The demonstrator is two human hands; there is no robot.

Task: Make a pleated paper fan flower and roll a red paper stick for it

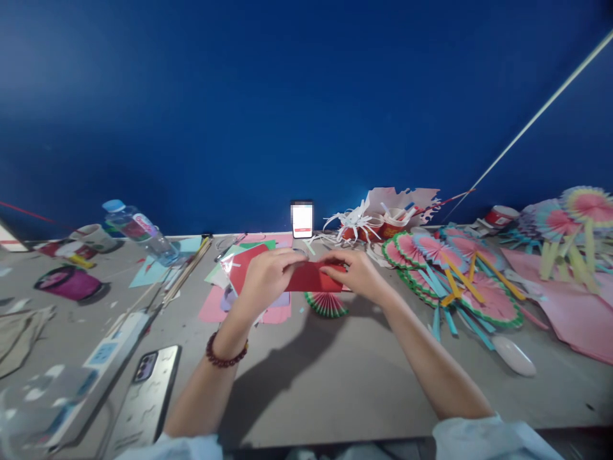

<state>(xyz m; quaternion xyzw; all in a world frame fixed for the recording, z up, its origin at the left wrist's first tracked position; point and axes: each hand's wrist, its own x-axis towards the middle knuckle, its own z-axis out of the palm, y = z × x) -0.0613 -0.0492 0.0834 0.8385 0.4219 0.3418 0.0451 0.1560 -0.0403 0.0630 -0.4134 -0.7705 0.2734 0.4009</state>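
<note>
A strip of red paper point(309, 278) is held level above the table between my two hands. My left hand point(269, 276) pinches its left part, thumb and fingers curled at the upper edge. At the right part, my right hand point(357, 273) has its fingers closed on the same paper. Below and behind the strip lies a pleated paper fan point(327, 305), red with a green edge, partly hidden. Under my left hand, sheets of coloured paper point(215, 306) in pink, green and red are piled, partly covered by the hand.
Several pleated paper rosettes point(493, 300) with ribbons lie at the right, beside a white computer mouse point(514, 356). A lit phone point(302, 220) leans on the blue wall. At the left are a water bottle point(141, 231), thin sticks point(186, 271), a power strip point(103, 361) and another phone point(146, 396).
</note>
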